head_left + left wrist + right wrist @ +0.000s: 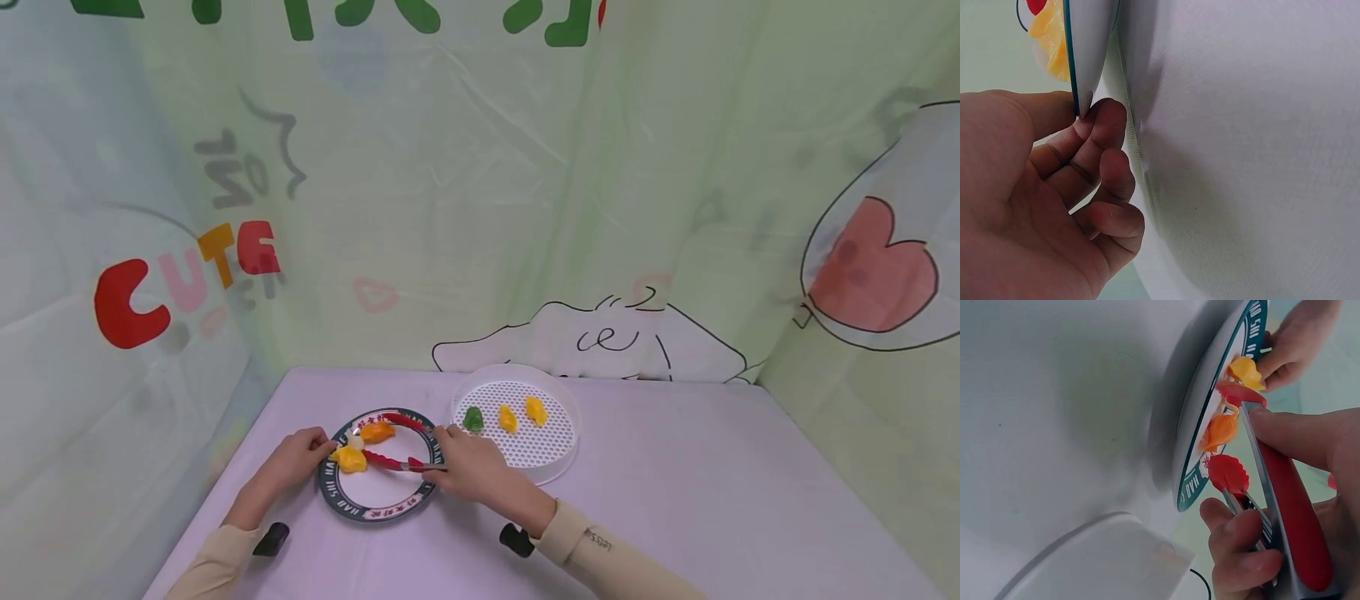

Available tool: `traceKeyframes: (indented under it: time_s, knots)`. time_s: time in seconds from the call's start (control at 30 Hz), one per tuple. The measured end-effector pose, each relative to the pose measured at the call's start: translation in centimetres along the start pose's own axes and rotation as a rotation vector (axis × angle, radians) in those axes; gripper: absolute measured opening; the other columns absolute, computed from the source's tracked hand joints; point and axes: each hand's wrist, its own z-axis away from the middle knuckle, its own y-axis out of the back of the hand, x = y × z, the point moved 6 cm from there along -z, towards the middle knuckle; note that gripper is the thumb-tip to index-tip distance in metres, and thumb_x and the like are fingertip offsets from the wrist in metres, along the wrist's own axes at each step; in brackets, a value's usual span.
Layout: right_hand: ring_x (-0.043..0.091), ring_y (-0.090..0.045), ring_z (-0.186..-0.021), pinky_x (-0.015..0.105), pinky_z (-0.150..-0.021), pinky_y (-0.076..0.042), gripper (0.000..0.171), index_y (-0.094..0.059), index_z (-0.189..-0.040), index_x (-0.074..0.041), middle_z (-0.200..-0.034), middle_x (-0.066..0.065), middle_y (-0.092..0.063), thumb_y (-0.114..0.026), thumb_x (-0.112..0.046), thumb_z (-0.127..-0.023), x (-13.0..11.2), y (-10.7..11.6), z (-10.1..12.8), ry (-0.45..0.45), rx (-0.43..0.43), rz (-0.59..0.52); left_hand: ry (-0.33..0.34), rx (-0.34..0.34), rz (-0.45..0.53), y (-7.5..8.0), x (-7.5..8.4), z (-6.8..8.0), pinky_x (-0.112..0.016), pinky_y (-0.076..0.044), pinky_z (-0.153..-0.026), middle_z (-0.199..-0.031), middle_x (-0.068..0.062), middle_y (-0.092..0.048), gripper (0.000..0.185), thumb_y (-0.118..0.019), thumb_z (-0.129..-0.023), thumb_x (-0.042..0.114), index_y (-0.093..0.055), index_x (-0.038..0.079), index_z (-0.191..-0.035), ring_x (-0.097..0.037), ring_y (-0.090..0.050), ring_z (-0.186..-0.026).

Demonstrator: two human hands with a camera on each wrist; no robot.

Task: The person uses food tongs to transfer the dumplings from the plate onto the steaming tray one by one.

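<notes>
My left hand pinches the rim of a round plate with a dark patterned border, thumb on top and fingertips beneath in the left wrist view. The plate looks slightly tilted in the head view. My right hand grips metal tongs with red handles and red scalloped tips. The tong tips stand apart over the plate. On the plate lie a yellow dumpling-shaped piece, an orange one and a small white one. In the head view, the orange piece shows between the tong arms.
Behind my right hand sits a white round tray with a perforated base, holding a green piece and two yellow pieces. The pale table meets printed curtains at the back and sides.
</notes>
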Motion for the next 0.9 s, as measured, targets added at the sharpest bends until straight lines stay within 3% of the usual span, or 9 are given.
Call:
traceKeyframes:
  time_s: [0.4, 0.9]
  knots:
    - [0.013, -0.053, -0.077, 0.024, -0.061, -0.045, 0.049, -0.063, -0.131, -0.015, -0.108, 0.003, -0.068, -0.072, -0.042, -0.091, 0.15, 0.11, -0.31, 0.035, 0.04, 0.027, 0.017, -0.01, -0.005, -0.22, -0.34, -0.34, -0.028, -0.043, -0.067, -0.08, -0.006, -0.057, 0.019, -0.059, -0.102, 0.023, -0.063, 0.006, -0.097, -0.018, -0.052, -0.076]
    - [0.012, -0.054, -0.077, 0.022, -0.061, -0.045, 0.049, -0.063, -0.132, -0.018, -0.116, 0.003, -0.069, -0.073, -0.041, -0.09, 0.75, -0.07, 0.04, 0.034, 0.066, 0.012, 0.011, -0.008, -0.005, 0.06, 0.13, 0.02, -0.028, -0.043, -0.066, -0.079, -0.006, -0.056, 0.018, -0.058, -0.102, 0.022, -0.062, 0.005, -0.096, -0.018, -0.051, -0.075]
